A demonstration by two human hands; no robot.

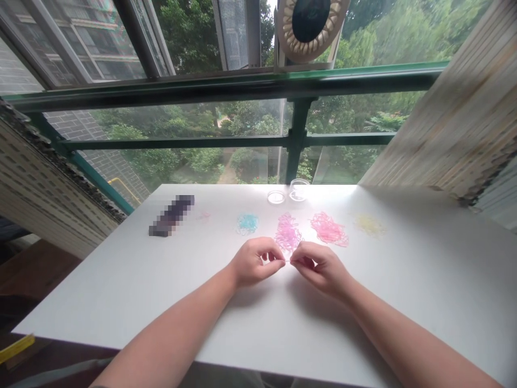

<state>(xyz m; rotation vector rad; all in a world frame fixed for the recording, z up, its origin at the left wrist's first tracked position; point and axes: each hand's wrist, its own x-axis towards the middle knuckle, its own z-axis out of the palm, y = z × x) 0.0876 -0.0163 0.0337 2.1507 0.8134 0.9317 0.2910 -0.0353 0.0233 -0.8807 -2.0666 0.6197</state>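
Note:
My left hand (260, 261) and my right hand (321, 268) meet fingertip to fingertip above the white table, each closed in a pinch. Between them stretches a thin, pale pinkish strand, apparently a small rubber band (287, 262). Just beyond my fingers lies a loose pile of purple-pink bands (288, 231). To its right is a pile of brighter pink bands (329, 229), then a pale yellow pile (370, 225). A blue pile (247, 223) sits to the left, with a faint, sparse pink one (204, 216) farther over.
Two round clear containers (299, 191) stand at the back of the white table (161, 302). A blurred-out dark object (172, 215) lies at the back left. Behind the table run a green railing (226, 89) and windows, with a round fan-like item (311, 24) above. Curtains hang at both sides.

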